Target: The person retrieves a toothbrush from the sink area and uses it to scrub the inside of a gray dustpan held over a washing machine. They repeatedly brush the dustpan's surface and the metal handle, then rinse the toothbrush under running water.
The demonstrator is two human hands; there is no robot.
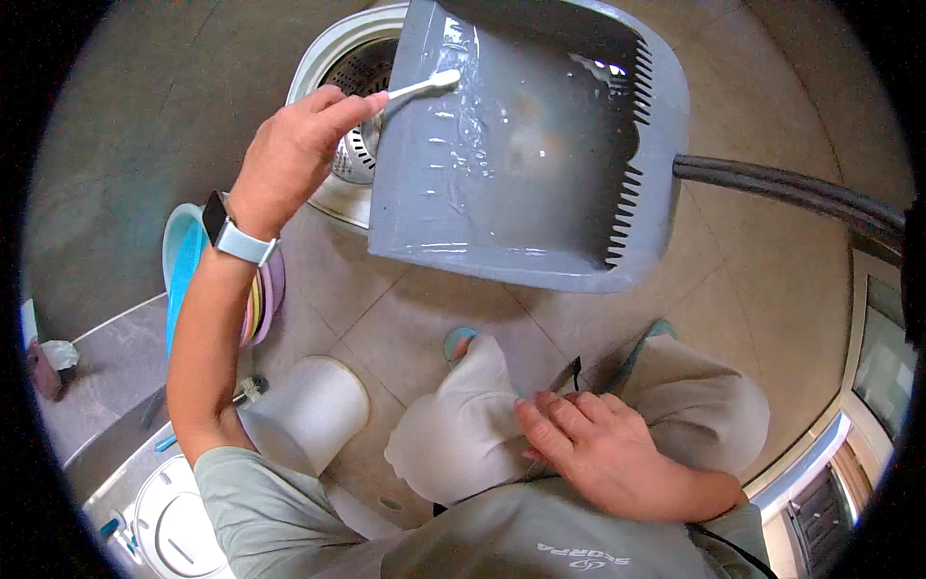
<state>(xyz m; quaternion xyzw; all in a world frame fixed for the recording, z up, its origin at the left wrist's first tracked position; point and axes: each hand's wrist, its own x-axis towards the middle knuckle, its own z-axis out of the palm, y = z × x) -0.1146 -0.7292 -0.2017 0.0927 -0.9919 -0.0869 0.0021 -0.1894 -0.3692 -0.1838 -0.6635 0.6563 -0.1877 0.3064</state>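
My left hand is closed on the handle of a white toothbrush. The brush head reaches over the left edge of a large grey dustpan, against its wet inner slope. Cloudy water lies in the dustpan, and a row of comb teeth lines its right side. Part of the dustpan overlaps a round white tub with a perforated metal drum. Resting by my lap, my right hand has its fingers curled together, with nothing visible in them.
A black pole runs right from the dustpan. Several coloured basins stand beside my left forearm. A white cylindrical bin is near my legs. At lower left sits a white round lid; a glazed frame stands at right.
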